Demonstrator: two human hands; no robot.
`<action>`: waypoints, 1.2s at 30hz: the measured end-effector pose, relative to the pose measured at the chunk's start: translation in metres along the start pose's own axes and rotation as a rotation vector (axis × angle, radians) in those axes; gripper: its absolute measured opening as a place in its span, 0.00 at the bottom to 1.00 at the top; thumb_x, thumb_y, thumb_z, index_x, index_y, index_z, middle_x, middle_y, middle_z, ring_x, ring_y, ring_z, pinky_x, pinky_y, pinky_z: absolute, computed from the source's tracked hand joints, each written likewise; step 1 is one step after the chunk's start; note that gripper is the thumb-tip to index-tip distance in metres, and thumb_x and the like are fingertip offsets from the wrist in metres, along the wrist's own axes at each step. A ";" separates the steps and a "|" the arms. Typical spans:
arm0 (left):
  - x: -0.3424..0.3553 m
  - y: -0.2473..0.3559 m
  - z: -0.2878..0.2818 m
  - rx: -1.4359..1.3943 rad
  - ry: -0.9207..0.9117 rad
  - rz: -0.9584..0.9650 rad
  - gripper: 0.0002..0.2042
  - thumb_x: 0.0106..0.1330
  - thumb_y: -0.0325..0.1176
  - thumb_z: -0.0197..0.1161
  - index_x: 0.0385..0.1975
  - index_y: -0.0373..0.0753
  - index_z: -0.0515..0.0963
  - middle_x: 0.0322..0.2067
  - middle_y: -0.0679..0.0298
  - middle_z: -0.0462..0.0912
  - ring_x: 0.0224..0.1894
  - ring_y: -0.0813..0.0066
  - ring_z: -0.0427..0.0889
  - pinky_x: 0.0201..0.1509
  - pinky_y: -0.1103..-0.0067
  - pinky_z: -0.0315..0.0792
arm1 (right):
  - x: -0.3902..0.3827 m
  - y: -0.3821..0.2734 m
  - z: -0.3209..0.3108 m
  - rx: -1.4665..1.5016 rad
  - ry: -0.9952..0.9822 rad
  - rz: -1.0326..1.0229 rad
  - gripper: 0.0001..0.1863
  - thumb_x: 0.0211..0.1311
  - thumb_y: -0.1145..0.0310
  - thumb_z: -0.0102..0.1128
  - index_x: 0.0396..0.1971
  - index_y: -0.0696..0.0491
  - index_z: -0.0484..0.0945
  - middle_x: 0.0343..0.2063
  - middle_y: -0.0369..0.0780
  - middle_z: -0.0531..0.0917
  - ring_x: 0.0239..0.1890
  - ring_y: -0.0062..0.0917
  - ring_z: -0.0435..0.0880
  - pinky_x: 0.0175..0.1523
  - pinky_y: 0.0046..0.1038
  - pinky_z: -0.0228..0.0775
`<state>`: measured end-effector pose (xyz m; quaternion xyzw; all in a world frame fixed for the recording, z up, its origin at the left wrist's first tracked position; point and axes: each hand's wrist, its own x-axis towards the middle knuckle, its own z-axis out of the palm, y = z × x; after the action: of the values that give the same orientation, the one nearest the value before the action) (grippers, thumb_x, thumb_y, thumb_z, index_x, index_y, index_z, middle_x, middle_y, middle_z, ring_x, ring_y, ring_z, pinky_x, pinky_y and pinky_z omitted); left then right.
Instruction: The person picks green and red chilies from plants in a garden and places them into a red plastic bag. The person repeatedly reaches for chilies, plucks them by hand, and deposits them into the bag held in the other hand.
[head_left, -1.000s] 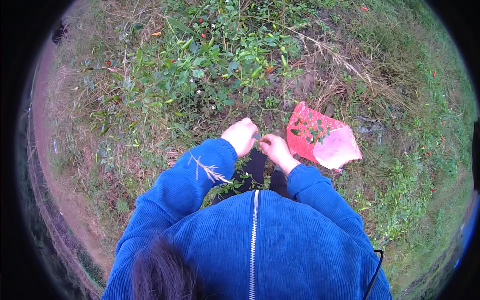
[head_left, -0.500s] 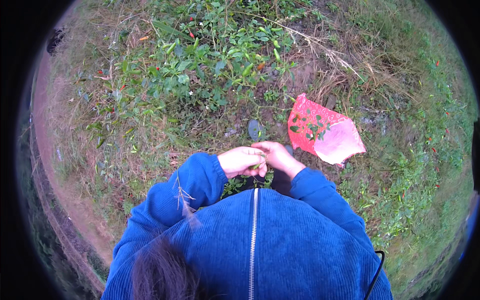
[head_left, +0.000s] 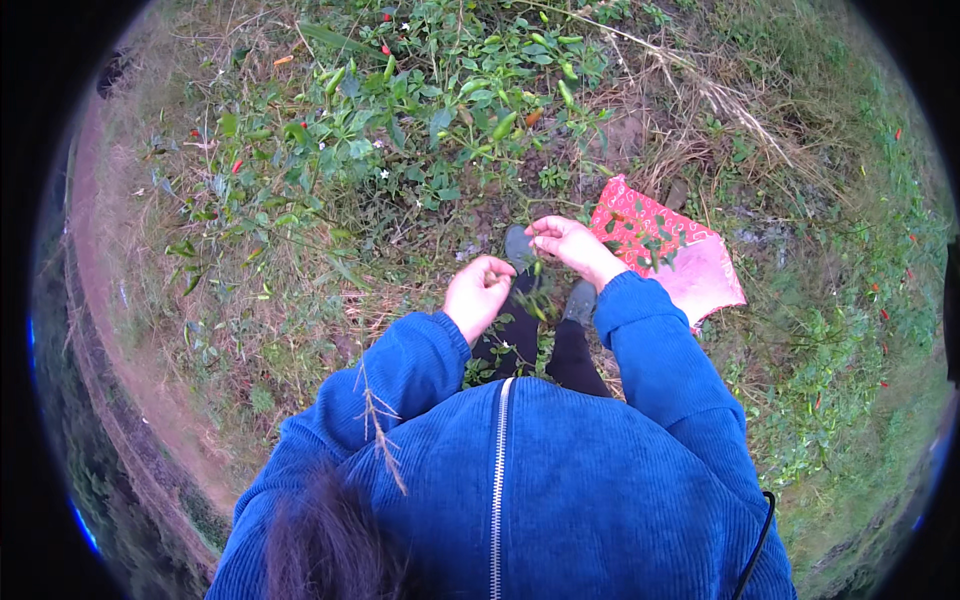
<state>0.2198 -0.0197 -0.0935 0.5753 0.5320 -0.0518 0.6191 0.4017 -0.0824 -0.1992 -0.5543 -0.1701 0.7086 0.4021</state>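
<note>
A chilli plant [head_left: 440, 110] spreads ahead of you; a red bag [head_left: 665, 245] lies at your right. Your right hand [head_left: 572, 245] pinches a green sprig [head_left: 537, 272] above your boots. Your left hand [head_left: 478, 293] is loosely curled, its grip unclear.

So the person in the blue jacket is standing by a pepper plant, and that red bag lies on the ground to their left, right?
Not quite: the head view shows the red bag on the ground to the person's right, beside the right hand. The blue jacket and the pepper plant are as you say.
</note>
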 end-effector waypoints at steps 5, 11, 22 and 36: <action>0.046 0.014 -0.003 0.349 0.090 -0.041 0.15 0.58 0.45 0.63 0.30 0.37 0.83 0.25 0.60 0.82 0.28 0.72 0.79 0.36 0.75 0.72 | -0.014 -0.023 0.003 0.020 -0.010 0.090 0.11 0.64 0.71 0.55 0.46 0.53 0.75 0.32 0.30 0.79 0.33 0.13 0.76 0.40 0.18 0.71; 0.078 0.009 0.005 0.343 -0.159 -0.129 0.14 0.59 0.43 0.64 0.34 0.37 0.81 0.28 0.62 0.82 0.31 0.75 0.79 0.33 0.77 0.70 | -0.017 -0.030 0.009 0.026 -0.014 0.084 0.11 0.64 0.70 0.55 0.46 0.51 0.75 0.31 0.30 0.78 0.31 0.13 0.74 0.37 0.18 0.69; 0.041 0.043 -0.019 -0.614 -0.492 -0.216 0.06 0.71 0.35 0.49 0.32 0.42 0.69 0.28 0.68 0.76 0.28 0.82 0.74 0.30 0.87 0.69 | -0.027 -0.031 -0.001 0.417 -0.080 0.131 0.12 0.65 0.70 0.54 0.47 0.54 0.73 0.37 0.34 0.77 0.36 0.18 0.76 0.42 0.25 0.74; -0.017 0.035 -0.026 -0.291 -0.114 -0.367 0.13 0.68 0.43 0.54 0.30 0.40 0.74 0.14 0.77 0.61 0.14 0.87 0.56 0.16 0.85 0.50 | -0.065 -0.040 0.025 0.464 -0.314 0.154 0.43 0.52 0.85 0.58 0.66 0.46 0.49 0.40 0.35 0.70 0.40 0.29 0.79 0.52 0.34 0.73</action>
<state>0.2208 0.0022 -0.0528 0.3697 0.5936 -0.1185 0.7049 0.3976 -0.1017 -0.1215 -0.3423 -0.0209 0.8343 0.4318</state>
